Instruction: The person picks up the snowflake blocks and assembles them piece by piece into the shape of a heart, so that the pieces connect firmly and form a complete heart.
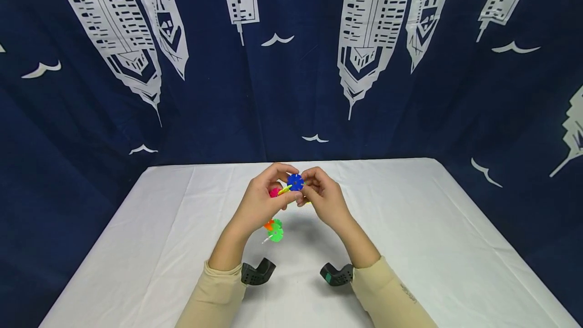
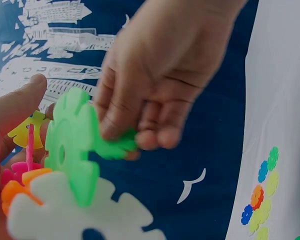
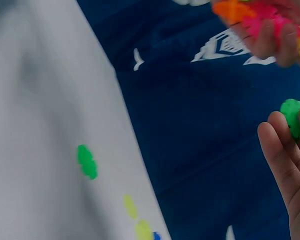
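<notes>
My left hand point(image 1: 261, 196) grips a cluster of notched plastic interlocking discs. In the left wrist view the cluster shows a large green disc point(image 2: 65, 140), a white disc point(image 2: 60, 205), and orange, pink and yellow point(image 2: 20, 136) pieces. Close by, my right hand point(image 1: 325, 199) pinches a notched disc, which looks green point(image 3: 291, 117) in the right wrist view. A blue disc point(image 1: 295, 182) shows between both hands' fingertips in the head view. Below the left hand appear green discs point(image 1: 275, 233) with orange and white parts; whether they hang from the cluster or lie on the table I cannot tell.
A white-covered table point(image 1: 182, 247) extends under both hands. Several loose discs lie on it in the wrist views, among them a blue one point(image 2: 247, 214) and a green one point(image 3: 87, 161). Behind stands a dark blue curtain point(image 1: 255, 100) with white building prints.
</notes>
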A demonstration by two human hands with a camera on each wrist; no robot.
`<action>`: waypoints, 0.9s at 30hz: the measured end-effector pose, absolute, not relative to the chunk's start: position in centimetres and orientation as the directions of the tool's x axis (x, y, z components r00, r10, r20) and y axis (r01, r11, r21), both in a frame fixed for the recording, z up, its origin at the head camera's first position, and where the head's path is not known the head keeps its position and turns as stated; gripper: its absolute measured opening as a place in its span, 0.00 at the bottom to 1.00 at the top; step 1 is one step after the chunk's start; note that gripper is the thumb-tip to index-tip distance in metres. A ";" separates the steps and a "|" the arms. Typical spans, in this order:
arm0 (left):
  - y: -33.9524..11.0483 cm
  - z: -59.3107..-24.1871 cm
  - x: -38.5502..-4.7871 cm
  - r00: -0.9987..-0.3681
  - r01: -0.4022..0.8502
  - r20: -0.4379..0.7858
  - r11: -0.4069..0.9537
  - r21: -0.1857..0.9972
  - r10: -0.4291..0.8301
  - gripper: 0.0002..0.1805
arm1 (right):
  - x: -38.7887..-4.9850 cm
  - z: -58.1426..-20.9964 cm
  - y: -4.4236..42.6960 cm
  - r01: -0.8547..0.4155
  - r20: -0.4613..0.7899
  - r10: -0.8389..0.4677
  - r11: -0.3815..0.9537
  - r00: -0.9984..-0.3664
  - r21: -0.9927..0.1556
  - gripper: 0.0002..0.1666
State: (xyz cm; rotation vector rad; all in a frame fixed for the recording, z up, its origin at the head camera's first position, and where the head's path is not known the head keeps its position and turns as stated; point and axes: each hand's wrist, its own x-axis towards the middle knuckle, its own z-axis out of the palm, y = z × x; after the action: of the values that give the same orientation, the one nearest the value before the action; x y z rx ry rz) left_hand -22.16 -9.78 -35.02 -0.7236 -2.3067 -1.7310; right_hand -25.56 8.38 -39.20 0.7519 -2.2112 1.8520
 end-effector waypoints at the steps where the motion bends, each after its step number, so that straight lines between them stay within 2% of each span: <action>1: -9.8 -35.0 -22.1 -0.869 0.471 0.409 0.213 0.856 0.278 0.22 | -25.4 -38.9 8.5 -0.485 0.451 -0.267 0.078 -0.852 -0.871 0.07; 7: -9.7 -35.0 -22.0 -0.867 0.476 0.413 0.218 0.852 0.278 0.20 | -24.8 -37.7 9.1 -0.575 0.564 -0.223 -0.017 -0.795 -0.818 0.08; 13: -9.7 -35.0 -21.9 -0.873 0.461 0.398 0.209 0.862 0.283 0.20 | -24.3 -37.1 9.3 -0.615 0.620 -0.196 -0.094 -0.760 -0.783 0.08; 27: -9.6 -35.1 -21.9 -0.868 0.463 0.392 0.210 0.861 0.304 0.18 | -23.9 -36.9 9.0 -0.719 0.721 -0.159 -0.080 -0.674 -0.690 0.06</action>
State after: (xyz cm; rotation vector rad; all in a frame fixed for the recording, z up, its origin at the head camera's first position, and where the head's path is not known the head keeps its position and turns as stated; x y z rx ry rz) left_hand -21.95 -9.64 -35.11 -0.7448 -2.3331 -1.7399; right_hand -23.88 9.04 -36.86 0.9465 -1.7829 1.8044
